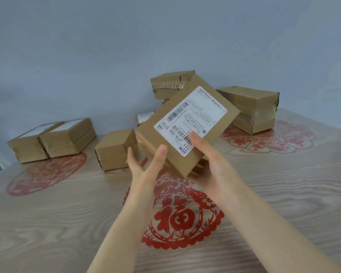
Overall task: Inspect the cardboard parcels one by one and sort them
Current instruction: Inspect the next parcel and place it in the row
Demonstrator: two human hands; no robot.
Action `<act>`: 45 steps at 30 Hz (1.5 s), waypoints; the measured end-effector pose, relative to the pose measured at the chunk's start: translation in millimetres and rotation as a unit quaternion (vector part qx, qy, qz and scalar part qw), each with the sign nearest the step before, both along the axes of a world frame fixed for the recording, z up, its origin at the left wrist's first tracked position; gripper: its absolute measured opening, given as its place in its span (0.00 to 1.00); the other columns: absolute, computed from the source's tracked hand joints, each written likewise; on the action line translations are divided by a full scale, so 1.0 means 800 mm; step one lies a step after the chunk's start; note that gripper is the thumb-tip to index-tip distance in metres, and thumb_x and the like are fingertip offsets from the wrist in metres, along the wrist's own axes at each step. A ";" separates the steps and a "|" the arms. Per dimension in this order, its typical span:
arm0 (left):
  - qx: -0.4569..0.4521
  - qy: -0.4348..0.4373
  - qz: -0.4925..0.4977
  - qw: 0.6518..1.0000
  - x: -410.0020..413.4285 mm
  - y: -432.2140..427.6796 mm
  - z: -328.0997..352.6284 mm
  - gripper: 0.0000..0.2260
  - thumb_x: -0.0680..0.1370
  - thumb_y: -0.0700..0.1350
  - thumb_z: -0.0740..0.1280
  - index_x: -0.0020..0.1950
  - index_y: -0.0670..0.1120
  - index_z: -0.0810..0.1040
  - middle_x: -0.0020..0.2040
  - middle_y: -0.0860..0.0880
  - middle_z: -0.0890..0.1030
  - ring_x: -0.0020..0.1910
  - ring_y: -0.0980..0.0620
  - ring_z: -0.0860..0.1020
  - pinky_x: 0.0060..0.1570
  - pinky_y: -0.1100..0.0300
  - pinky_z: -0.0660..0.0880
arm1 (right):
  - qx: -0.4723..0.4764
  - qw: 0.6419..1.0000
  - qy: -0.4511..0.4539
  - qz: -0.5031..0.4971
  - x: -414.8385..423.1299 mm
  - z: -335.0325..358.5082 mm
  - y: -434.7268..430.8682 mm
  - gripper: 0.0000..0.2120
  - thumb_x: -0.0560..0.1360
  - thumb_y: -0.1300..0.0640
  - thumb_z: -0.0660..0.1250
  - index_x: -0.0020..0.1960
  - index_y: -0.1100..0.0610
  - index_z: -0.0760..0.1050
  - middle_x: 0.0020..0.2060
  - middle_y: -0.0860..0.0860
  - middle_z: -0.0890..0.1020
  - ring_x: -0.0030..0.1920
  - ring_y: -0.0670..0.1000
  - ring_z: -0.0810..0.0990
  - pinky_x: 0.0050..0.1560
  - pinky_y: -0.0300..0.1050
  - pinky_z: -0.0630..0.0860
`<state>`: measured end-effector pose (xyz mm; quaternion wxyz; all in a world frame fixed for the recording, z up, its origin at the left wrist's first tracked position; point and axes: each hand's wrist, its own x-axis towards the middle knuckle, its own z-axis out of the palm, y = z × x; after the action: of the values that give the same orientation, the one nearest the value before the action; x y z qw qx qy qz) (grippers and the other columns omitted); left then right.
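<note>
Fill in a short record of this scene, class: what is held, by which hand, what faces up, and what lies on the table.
held item: parcel, lifted and tilted above the table
right hand: grip on its near edge, thumb on the label
left hand: open, at the near left corner
facing up: the label
left pile: two boxes side by side
far pile: more boxes near the wall

Looks like a small parcel-sorting spot in a plain room, not a warehouse. Bare blue-grey wall (106, 46), no shelving in view. One wood-grain table (47, 223) pushed against it, with red paper-cut decals (175, 215) under a clear cover — home or small-office feel. Taped cardboard boxes (53, 138) sit in loose groups along the wall, several with printed shipping labels (191, 113) and barcodes. Courier pickup point or home shop, can't tell which.
</note>
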<state>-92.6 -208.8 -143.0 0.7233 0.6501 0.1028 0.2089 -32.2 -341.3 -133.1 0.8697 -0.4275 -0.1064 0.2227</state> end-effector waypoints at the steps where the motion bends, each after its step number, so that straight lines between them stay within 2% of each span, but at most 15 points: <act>1: -0.002 -0.006 -0.012 1.000 0.001 -0.006 -0.002 0.62 0.51 0.68 0.81 0.79 0.67 0.49 0.71 0.52 0.75 0.64 0.50 0.80 0.66 0.42 0.74 | 0.007 1.000 0.002 0.008 -0.001 0.001 0.000 0.34 0.64 0.48 0.77 0.68 0.53 0.73 0.54 0.54 0.86 0.51 0.54 0.84 0.55 0.52 0.82; 5: 0.008 -0.048 0.006 0.999 0.003 -0.008 -0.002 0.52 0.57 0.62 0.78 0.77 0.66 0.58 0.65 0.52 0.81 0.58 0.50 0.84 0.55 0.52 0.82 | -0.037 0.998 -0.023 0.038 0.000 -0.004 0.002 0.32 0.64 0.44 0.76 0.66 0.53 0.76 0.44 0.49 0.85 0.44 0.51 0.81 0.66 0.60 0.74; 7: 0.019 -0.056 0.016 0.998 0.001 -0.002 0.000 0.49 0.59 0.63 0.77 0.77 0.65 0.60 0.64 0.54 0.82 0.59 0.51 0.83 0.60 0.49 0.79 | -0.057 0.996 -0.039 0.049 0.001 -0.003 -0.001 0.32 0.64 0.41 0.74 0.66 0.51 0.77 0.43 0.48 0.84 0.45 0.49 0.82 0.66 0.59 0.74; 9: 0.030 -0.056 0.017 0.998 -0.002 0.002 0.005 0.46 0.61 0.64 0.75 0.77 0.64 0.63 0.62 0.56 0.83 0.61 0.52 0.82 0.65 0.45 0.76 | -0.056 0.997 -0.046 0.040 0.005 0.000 -0.007 0.27 0.64 0.40 0.73 0.61 0.49 0.79 0.47 0.50 0.84 0.53 0.54 0.81 0.67 0.62 0.72; 11: 0.032 -0.048 0.020 0.998 -0.002 0.006 0.007 0.44 0.62 0.65 0.74 0.77 0.63 0.65 0.62 0.58 0.83 0.62 0.51 0.81 0.67 0.44 0.73 | -0.027 0.999 -0.039 0.019 0.012 0.004 -0.016 0.21 0.65 0.41 0.72 0.56 0.48 0.81 0.47 0.52 0.85 0.54 0.56 0.81 0.65 0.62 0.73; 13: 0.028 -0.043 0.018 0.998 -0.003 0.009 0.008 0.42 0.64 0.65 0.73 0.77 0.63 0.65 0.62 0.58 0.83 0.62 0.51 0.80 0.67 0.45 0.72 | 0.005 1.000 -0.022 0.006 0.016 0.007 -0.022 0.22 0.65 0.43 0.73 0.57 0.50 0.80 0.48 0.53 0.84 0.54 0.57 0.82 0.62 0.60 0.77; 16: 0.014 -0.040 0.011 0.999 -0.004 0.008 0.010 0.46 0.62 0.65 0.74 0.78 0.64 0.61 0.65 0.57 0.81 0.62 0.51 0.79 0.69 0.44 0.71 | 0.045 0.999 -0.003 -0.002 0.017 0.007 -0.019 0.23 0.66 0.48 0.74 0.60 0.51 0.78 0.52 0.55 0.85 0.53 0.57 0.83 0.59 0.57 0.80; 20: -0.012 -0.009 -0.026 1.000 -0.004 -0.004 0.005 0.63 0.54 0.65 0.81 0.80 0.68 0.45 0.74 0.57 0.73 0.70 0.52 0.74 0.73 0.40 0.66 | 0.119 0.992 0.033 -0.033 0.015 0.002 -0.011 0.18 0.68 0.53 0.74 0.57 0.52 0.78 0.50 0.56 0.87 0.56 0.57 0.83 0.63 0.58 0.78; 23: -0.002 -0.004 -0.029 1.000 -0.002 -0.012 0.001 0.61 0.51 0.68 0.81 0.78 0.70 0.50 0.73 0.57 0.73 0.71 0.51 0.73 0.72 0.38 0.67 | 0.135 0.990 0.032 -0.034 0.011 0.000 -0.007 0.12 0.71 0.53 0.72 0.54 0.52 0.79 0.46 0.54 0.87 0.57 0.57 0.82 0.64 0.59 0.76; 28: -0.042 -0.090 0.059 0.993 -0.001 -0.013 0.005 0.46 0.63 0.52 0.78 0.76 0.58 0.60 0.62 0.54 0.82 0.59 0.54 0.82 0.66 0.49 0.75 | 0.109 0.993 0.034 -0.012 0.006 -0.003 0.001 0.14 0.68 0.52 0.73 0.52 0.54 0.78 0.36 0.52 0.87 0.54 0.59 0.82 0.65 0.63 0.75; 31: -0.041 -0.098 0.077 0.991 -0.003 -0.005 0.009 0.40 0.64 0.50 0.76 0.74 0.57 0.64 0.60 0.54 0.82 0.57 0.54 0.83 0.60 0.53 0.77 | 0.048 0.998 0.032 -0.012 0.009 -0.005 -0.005 0.18 0.65 0.48 0.74 0.53 0.52 0.79 0.47 0.56 0.85 0.58 0.60 0.81 0.64 0.65 0.75; 34: -0.040 -0.092 0.077 0.992 -0.005 0.011 0.015 0.36 0.64 0.51 0.75 0.71 0.57 0.67 0.59 0.53 0.82 0.56 0.53 0.82 0.60 0.51 0.77 | -0.022 0.999 0.018 -0.022 0.019 -0.006 -0.013 0.27 0.62 0.43 0.75 0.58 0.52 0.77 0.58 0.59 0.82 0.61 0.62 0.80 0.66 0.64 0.72; 36: -0.035 -0.086 0.073 0.993 -0.007 0.021 0.017 0.38 0.63 0.52 0.76 0.71 0.56 0.69 0.58 0.52 0.82 0.54 0.53 0.82 0.62 0.50 0.76 | -0.060 0.998 0.002 -0.009 0.023 -0.007 -0.016 0.34 0.61 0.41 0.75 0.63 0.52 0.75 0.59 0.57 0.82 0.59 0.60 0.80 0.69 0.62 0.69; 39: -0.037 -0.087 0.073 0.993 -0.009 0.026 0.017 0.42 0.59 0.55 0.78 0.72 0.57 0.69 0.60 0.53 0.83 0.56 0.53 0.82 0.61 0.51 0.76 | -0.094 0.995 -0.018 0.022 0.025 -0.010 -0.015 0.35 0.62 0.41 0.75 0.66 0.52 0.74 0.58 0.55 0.83 0.59 0.59 0.81 0.69 0.59 0.71; 45: -0.113 -0.111 0.078 0.984 -0.007 0.023 0.018 0.46 0.67 0.55 0.80 0.80 0.57 0.59 0.67 0.54 0.79 0.67 0.48 0.78 0.70 0.49 0.71 | -0.053 0.998 0.004 0.040 0.016 -0.013 -0.003 0.37 0.64 0.46 0.78 0.68 0.55 0.71 0.57 0.57 0.83 0.56 0.57 0.83 0.61 0.55 0.79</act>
<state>-98.2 -190.3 -128.5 0.7804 0.5269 0.0954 0.3229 -19.4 -343.7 -143.5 0.8367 -0.4672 -0.1080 0.2647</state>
